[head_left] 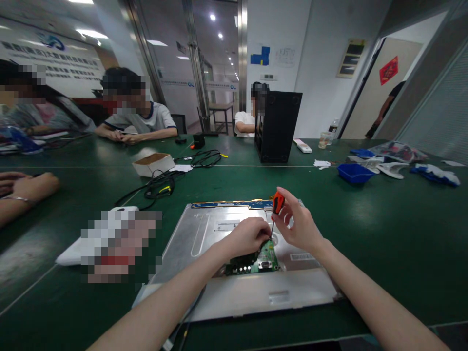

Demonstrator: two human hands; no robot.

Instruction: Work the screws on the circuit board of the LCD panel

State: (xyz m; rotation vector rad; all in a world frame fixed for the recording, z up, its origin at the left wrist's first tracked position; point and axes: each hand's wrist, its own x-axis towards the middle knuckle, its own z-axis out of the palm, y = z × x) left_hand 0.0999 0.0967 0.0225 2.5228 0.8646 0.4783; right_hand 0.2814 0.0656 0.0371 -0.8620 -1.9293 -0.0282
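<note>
So, lower centre: left hand [252, 233] curled at top edge of green board [269, 257], can't tell if it holds anything; screwdriver [278, 203] steep, tip down-left of right hand [300, 225], whose grip closes round the handle.

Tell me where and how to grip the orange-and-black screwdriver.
Grip the screwdriver by its thick handle, probably from the right: it stands nearly upright, handle up, with its thin shaft running down toward the green circuit board. The right hand holds it there; the left hand crowds the shaft's left side.
</note>
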